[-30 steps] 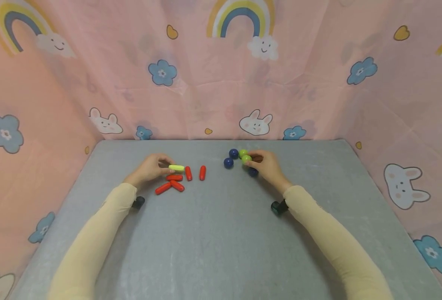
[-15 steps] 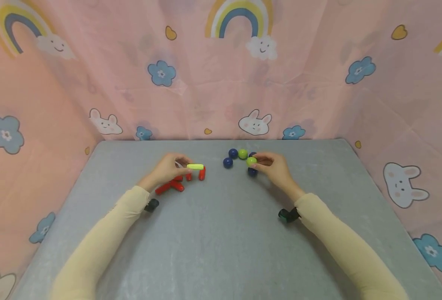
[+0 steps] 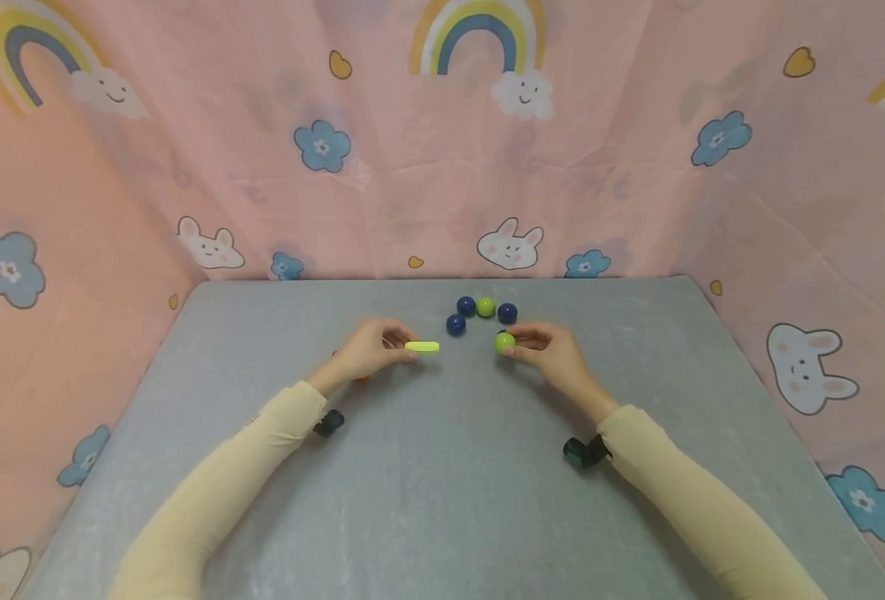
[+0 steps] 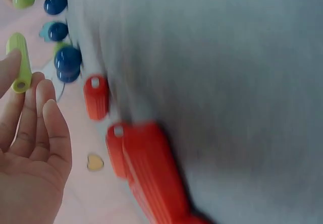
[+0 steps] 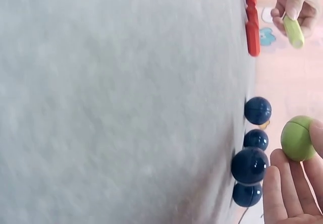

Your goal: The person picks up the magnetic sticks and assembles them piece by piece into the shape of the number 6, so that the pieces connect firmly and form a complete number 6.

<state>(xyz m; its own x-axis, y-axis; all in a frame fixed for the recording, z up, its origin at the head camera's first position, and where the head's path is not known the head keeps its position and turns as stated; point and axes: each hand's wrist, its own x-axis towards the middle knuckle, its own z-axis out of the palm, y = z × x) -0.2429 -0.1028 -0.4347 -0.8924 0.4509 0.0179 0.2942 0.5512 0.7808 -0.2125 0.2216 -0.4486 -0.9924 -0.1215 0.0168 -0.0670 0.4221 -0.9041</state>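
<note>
My left hand (image 3: pixel 371 350) pinches a yellow-green ribbed cylinder (image 3: pixel 423 347) between thumb and fingers, above the table; the left wrist view shows a hole in the end of this cylinder (image 4: pixel 22 86). Opposite it, my right hand (image 3: pixel 560 360) holds a light green ball (image 3: pixel 504 342) by thumb and fingertips, also raised. The two held things are apart. Several red ribbed cylinders (image 4: pixel 151 168) lie on the table below my left hand, which mostly hides them in the head view. Behind the right hand lie several dark blue balls (image 3: pixel 507 313) and another green ball (image 3: pixel 485 307).
The grey table (image 3: pixel 442 483) ends at the back against a pink printed curtain (image 3: pixel 412 192), which also hangs along both sides. A black wrist camera (image 3: pixel 330 422) sits under the left wrist, and another black camera (image 3: pixel 581 452) under the right.
My left hand has carried the yellow-green cylinder rightward, away from the red cylinders. My right hand has lifted the green ball off the group and drawn it slightly nearer to me.
</note>
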